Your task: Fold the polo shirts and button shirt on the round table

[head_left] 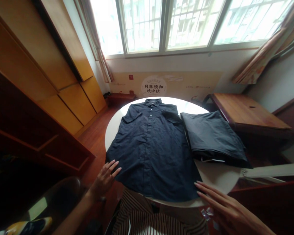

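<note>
A dark navy short-sleeved button-up shirt (pixel 149 147) lies face up and spread out on a round white table (pixel 111 127), its collar at the far side and its hem near me. My left hand (pixel 106 178) is at the shirt's lower left edge, fingers stretched out and fingertips on the cloth. At the lower right corner of the hem is my right hand (pixel 221 202), its fingers long and straight, the tips at the fabric's edge. Folded dark cloth (pixel 212 133) rests to the right of the shirt, partly over the table's edge; its exact kind is unclear.
A wooden desk (pixel 252 109) stands at the right, beyond the folded cloth. Wooden cabinets (pixel 71 104) line the left wall. Behind the table are a printed banner (pixel 127 81) and a wide window (pixel 144 26). A dark chair (pixel 63 192) is at the lower left.
</note>
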`<state>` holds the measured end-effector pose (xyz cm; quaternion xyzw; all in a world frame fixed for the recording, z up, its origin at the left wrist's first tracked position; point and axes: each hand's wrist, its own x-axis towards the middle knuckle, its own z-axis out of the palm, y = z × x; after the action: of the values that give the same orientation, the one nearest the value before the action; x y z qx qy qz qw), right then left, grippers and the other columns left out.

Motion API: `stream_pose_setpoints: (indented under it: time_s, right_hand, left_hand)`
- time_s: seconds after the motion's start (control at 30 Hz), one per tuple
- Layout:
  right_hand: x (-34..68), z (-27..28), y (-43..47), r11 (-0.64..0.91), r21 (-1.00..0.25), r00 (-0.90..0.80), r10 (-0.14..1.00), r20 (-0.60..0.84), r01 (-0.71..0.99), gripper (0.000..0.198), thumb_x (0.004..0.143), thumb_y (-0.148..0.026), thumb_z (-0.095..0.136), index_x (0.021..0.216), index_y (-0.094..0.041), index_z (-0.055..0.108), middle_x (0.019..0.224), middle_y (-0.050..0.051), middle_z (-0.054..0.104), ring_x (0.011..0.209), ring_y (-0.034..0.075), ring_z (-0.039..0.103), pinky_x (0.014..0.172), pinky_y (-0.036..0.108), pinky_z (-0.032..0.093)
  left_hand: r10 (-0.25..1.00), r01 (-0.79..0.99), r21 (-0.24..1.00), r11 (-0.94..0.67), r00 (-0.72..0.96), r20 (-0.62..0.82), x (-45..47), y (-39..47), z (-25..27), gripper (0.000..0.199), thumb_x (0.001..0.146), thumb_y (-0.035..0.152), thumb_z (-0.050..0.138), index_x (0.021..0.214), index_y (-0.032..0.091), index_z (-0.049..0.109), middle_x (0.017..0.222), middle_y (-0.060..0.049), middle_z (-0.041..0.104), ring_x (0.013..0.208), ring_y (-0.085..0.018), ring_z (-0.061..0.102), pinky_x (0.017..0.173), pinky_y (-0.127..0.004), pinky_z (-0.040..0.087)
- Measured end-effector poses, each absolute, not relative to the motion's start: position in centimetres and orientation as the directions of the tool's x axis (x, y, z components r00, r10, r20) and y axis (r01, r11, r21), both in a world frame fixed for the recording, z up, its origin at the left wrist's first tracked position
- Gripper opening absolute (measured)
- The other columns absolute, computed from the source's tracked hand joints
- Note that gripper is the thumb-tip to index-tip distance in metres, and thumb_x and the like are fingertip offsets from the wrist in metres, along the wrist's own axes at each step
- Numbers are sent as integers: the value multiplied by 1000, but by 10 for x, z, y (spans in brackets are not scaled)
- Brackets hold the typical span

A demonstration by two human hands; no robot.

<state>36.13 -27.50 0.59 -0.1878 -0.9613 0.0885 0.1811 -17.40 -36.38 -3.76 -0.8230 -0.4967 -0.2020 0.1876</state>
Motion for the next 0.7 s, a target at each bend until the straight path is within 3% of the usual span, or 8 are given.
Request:
stream_pose_setpoints:
  time_s: [0.2, 0.47, 0.57, 0.7]
  right_hand:
    - [371, 3, -260, 896, -268, -838, 432, 335, 354, 61, 92, -6, 50, 149, -29, 47, 148, 8, 51, 134, 21, 51, 104, 31, 52]
    - [355, 19, -269, 915, -227, -875, 389, 288, 333, 56, 92, -12, 56, 147, -19, 50, 148, 13, 51, 138, 24, 47, 106, 34, 51]
    - [352, 7, -275, 922, -214, -860, 379, 341, 322, 56, 92, -17, 62, 147, -18, 50, 147, 14, 53, 137, 25, 48, 107, 35, 51]
    - [351, -9, -282, 929, -196, -810, 370, 455, 314, 52, 93, -10, 58, 144, -19, 53, 136, 11, 63, 130, 22, 56, 103, 30, 54]
  left_hand:
    - [720, 866, -86, -493, 461, 518, -182, -358, -11, 48, 95, 2, 39, 135, 21, 57, 125, -10, 68, 117, -21, 64, 99, -38, 53]
    - [669, 796, -128, -591, 572, 475, -205, -364, 13, 53, 98, 5, 36, 149, 17, 42, 126, -13, 68, 121, -23, 62, 101, -40, 51]
    - [684, 814, -94, -573, 538, 493, -216, -367, 22, 51, 97, 6, 38, 146, 19, 46, 125, -13, 68, 120, -24, 62, 101, -42, 50]
    - [682, 814, -83, -575, 533, 501, -221, -367, 30, 45, 96, 6, 42, 135, 21, 57, 113, -9, 71, 107, -22, 66, 96, -39, 53]
